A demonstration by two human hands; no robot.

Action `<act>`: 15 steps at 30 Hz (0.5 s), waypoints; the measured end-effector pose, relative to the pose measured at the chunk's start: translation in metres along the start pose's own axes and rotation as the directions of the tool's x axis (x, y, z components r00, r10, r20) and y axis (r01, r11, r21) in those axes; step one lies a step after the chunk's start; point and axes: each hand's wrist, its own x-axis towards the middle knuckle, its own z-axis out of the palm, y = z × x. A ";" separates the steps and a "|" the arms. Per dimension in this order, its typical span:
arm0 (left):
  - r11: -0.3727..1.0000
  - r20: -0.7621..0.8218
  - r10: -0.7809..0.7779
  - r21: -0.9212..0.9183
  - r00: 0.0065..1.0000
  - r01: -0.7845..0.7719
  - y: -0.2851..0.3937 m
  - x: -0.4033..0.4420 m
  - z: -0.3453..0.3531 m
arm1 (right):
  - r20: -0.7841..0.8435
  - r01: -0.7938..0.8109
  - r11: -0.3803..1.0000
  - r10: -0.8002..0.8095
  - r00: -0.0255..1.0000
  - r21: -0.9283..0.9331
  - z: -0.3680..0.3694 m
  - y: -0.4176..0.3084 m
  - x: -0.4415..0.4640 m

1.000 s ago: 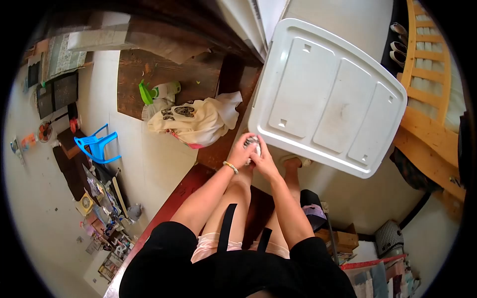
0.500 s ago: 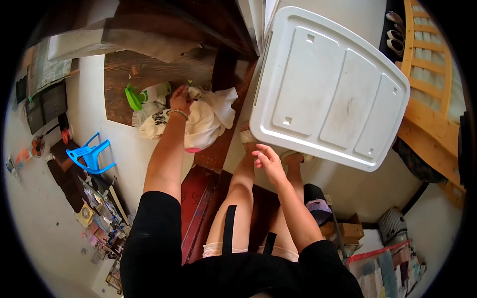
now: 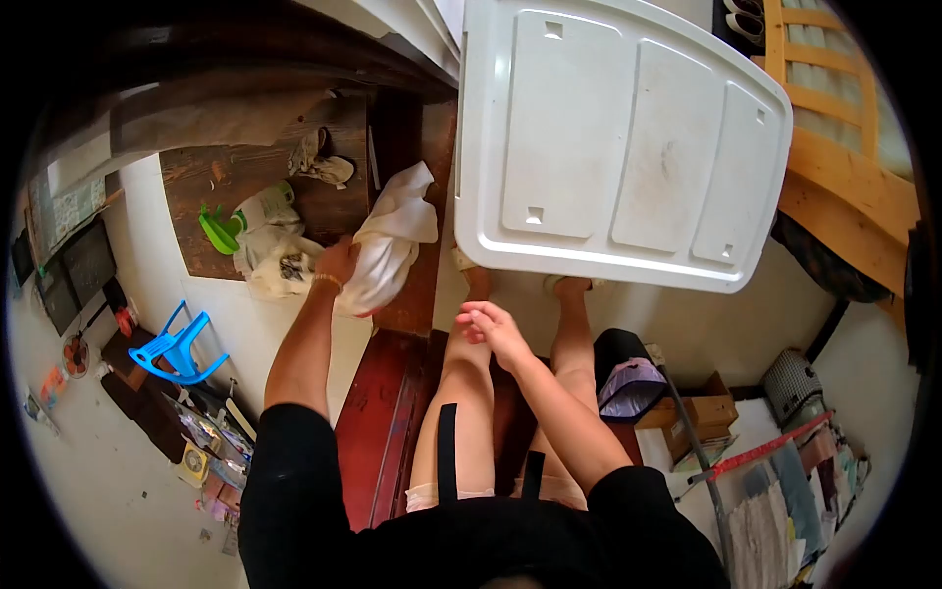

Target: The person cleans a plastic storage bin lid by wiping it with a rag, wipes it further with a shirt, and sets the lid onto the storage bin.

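My left hand [image 3: 339,263] grips a white cloth [image 3: 392,240], part of it raised in a loose fold to the right of the fingers. Another stretch of whitish fabric with dark print [image 3: 292,267] lies just left of that hand; whether both are one piece I cannot tell. Close by, a bottle with a bright green top [image 3: 218,232] rests on its side on the dark wooden surface [image 3: 211,177]. Over my legs hovers my right hand [image 3: 496,332], its fingers loosely bent and holding nothing.
A large white plastic lid [image 3: 628,147] fills the upper right. Crumpled pale items [image 3: 322,162] lie on the wood. A blue plastic stool [image 3: 179,346] stands at left, a wooden bed frame [image 3: 834,187] at right. Cardboard boxes [image 3: 702,417] are at lower right, beside a black bin [image 3: 628,378].
My left hand has moved down and left, lifting part of the cloth into a fold and uncovering pale items on the wood. My right hand has drawn left and lower. The view has shifted.
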 end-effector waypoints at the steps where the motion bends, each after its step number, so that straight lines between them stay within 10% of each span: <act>1: 0.996 -0.054 0.059 -0.070 0.997 -0.063 -0.001 -0.018 0.006 | 0.019 -0.057 0.997 0.056 0.998 0.060 0.006 0.005 0.005; 9: 0.929 0.347 0.365 -0.191 0.864 -0.315 0.102 -0.267 -0.055 | -0.003 -0.278 0.714 0.365 0.931 0.642 0.061 0.027 0.034; 13: 0.796 0.285 0.581 -0.398 0.763 -0.457 0.133 -0.331 -0.099 | -0.054 0.032 0.860 -0.005 0.999 0.510 0.047 0.005 -0.015; 15: 0.870 0.379 0.448 -0.394 0.810 -0.297 0.137 -0.336 -0.115 | -0.220 0.242 0.610 -0.112 0.969 0.755 0.028 -0.013 -0.046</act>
